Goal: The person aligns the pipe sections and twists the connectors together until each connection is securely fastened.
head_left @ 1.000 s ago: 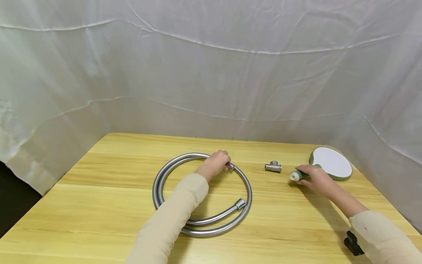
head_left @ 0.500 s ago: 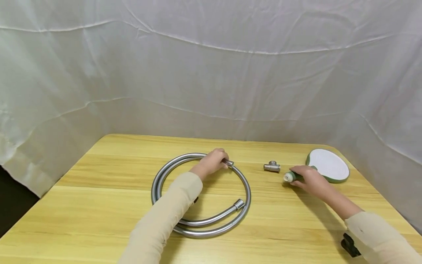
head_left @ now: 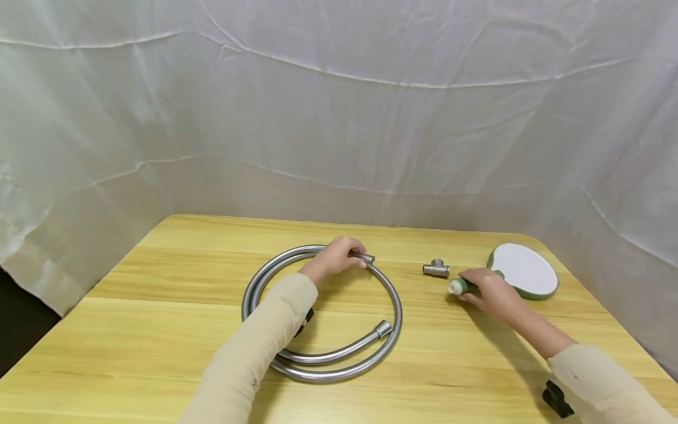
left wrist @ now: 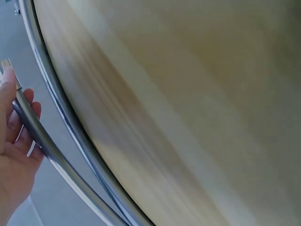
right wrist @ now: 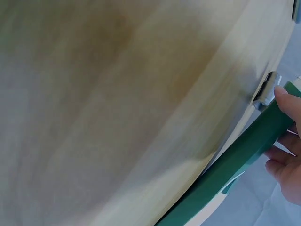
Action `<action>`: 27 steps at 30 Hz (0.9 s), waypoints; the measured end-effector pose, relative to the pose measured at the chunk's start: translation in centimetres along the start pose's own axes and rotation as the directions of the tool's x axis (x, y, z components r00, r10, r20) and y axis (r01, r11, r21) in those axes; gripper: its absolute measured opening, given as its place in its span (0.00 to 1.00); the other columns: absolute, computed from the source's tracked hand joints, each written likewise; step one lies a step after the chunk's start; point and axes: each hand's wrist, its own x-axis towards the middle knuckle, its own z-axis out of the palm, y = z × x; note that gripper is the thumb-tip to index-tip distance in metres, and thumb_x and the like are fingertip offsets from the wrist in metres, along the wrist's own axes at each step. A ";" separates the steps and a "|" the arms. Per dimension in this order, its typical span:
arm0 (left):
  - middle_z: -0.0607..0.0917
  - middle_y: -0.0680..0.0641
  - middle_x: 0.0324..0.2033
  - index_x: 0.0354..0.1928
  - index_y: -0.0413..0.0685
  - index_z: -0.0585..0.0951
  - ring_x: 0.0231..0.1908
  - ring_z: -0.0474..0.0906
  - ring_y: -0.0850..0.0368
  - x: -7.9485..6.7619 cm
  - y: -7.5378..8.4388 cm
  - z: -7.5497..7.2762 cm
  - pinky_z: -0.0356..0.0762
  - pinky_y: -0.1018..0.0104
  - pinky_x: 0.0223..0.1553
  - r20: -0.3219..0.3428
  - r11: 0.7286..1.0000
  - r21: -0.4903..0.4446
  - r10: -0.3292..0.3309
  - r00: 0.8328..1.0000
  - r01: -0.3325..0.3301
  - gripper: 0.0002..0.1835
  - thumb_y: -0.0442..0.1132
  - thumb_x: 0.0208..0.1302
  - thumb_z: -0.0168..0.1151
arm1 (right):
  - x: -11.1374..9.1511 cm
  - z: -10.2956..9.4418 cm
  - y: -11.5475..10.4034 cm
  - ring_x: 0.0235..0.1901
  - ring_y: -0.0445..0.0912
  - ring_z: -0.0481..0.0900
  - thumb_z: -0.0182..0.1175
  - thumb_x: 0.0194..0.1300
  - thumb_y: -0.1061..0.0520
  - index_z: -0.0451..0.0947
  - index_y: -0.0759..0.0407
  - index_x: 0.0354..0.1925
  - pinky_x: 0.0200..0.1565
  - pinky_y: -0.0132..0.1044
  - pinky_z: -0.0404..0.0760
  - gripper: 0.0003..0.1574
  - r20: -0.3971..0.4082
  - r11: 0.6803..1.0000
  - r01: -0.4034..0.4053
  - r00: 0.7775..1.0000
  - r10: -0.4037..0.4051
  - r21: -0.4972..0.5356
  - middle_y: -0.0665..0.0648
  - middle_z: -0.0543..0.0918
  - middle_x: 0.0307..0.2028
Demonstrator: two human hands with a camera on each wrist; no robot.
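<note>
A silver shower hose (head_left: 328, 376) lies coiled on the table. My left hand (head_left: 335, 258) pinches one end of it, and the metal end fitting (head_left: 366, 258) sticks out past the fingertips. In the left wrist view the thumb lies along the hose (left wrist: 54, 153) with the fingers curled behind it. The hose's other end, a flared metal nut (head_left: 384, 328), rests inside the coil. My right hand (head_left: 491, 291) grips the green handle (right wrist: 244, 150) of a shower head (head_left: 524, 270), its broad white face up. The handle's pale threaded tip (head_left: 454, 287) points left, toward the hose.
Between the hands, a small metal T-shaped fitting (head_left: 436, 269) lies on the wooden table (head_left: 159, 330). White cloth (head_left: 339, 118) hangs behind the table and along both sides. Black wrist mounts show under both sleeves.
My right hand has drawn the shower head left and slightly nearer. My left hand has shifted slightly left, and more of the hose's end fitting shows past its fingers.
</note>
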 end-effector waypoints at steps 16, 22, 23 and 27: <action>0.85 0.45 0.36 0.40 0.40 0.83 0.37 0.79 0.57 -0.3 -0.1 -0.2 0.75 0.68 0.41 -0.009 0.999 0.000 -0.041 0.999 0.041 0.12 0.41 0.57 0.64 | 0.9 0.5 -1.7 0.41 0.63 0.79 0.70 0.47 0.61 0.79 0.72 0.43 0.44 0.54 0.76 0.24 -0.018 1.000 -0.015 1.000 0.014 -0.015 0.68 0.83 0.39; 0.86 0.46 0.36 0.39 0.41 0.83 0.37 0.79 0.57 -0.3 0.0 -0.1 0.75 0.69 0.40 -0.009 0.999 0.005 -0.045 0.999 0.045 0.12 0.41 0.57 0.64 | 0.9 0.6 -2.3 0.43 0.64 0.78 0.70 0.47 0.60 0.78 0.72 0.45 0.45 0.55 0.76 0.26 -0.024 0.999 -0.040 0.999 0.040 -0.004 0.69 0.83 0.41; 0.86 0.46 0.36 0.39 0.41 0.83 0.37 0.79 0.57 -0.3 0.0 -0.1 0.74 0.69 0.40 -0.009 0.999 0.003 -0.046 0.999 0.046 0.12 0.41 0.57 0.64 | 0.9 0.7 -2.3 0.44 0.64 0.78 0.70 0.48 0.60 0.78 0.72 0.45 0.46 0.55 0.76 0.26 -0.027 0.999 -0.043 0.999 0.043 -0.002 0.69 0.83 0.41; 0.86 0.45 0.36 0.39 0.40 0.83 0.37 0.80 0.56 -0.3 0.2 -0.2 0.75 0.68 0.41 -0.020 0.999 0.000 -0.048 0.999 0.048 0.12 0.41 0.58 0.64 | 0.9 0.7 -2.5 0.44 0.64 0.78 0.70 0.48 0.60 0.78 0.73 0.45 0.46 0.55 0.76 0.26 -0.043 0.999 -0.041 0.998 0.041 -0.007 0.69 0.82 0.40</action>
